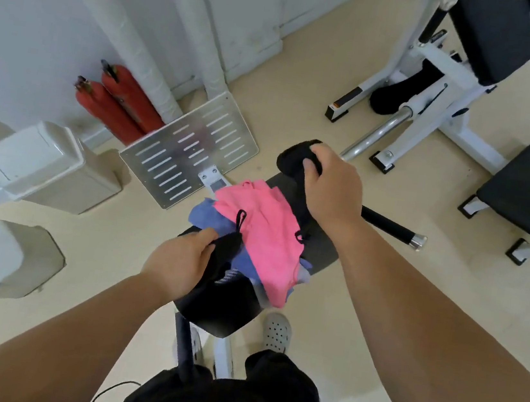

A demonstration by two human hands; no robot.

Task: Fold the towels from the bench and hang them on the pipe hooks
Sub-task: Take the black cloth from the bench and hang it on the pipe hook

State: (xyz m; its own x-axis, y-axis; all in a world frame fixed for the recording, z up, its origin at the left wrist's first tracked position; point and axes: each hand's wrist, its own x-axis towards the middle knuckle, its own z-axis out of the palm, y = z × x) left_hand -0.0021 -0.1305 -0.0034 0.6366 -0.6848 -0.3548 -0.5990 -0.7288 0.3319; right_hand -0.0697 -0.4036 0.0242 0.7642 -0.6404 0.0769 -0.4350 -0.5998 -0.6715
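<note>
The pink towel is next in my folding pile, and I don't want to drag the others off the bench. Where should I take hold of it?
Grip the pink towel at its far edge near the black hanging loop, coming from above. It lies on top of the blue towel, so lifting straight up should leave that one behind. Both hands are now holding the black towel.

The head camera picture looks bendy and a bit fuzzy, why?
Head view: the wide lens curves the wall pipes and stretches both forearms at the edges; soft blur smears the left hand, the black towel and the metal plate; light is even, shadows faint.
</note>
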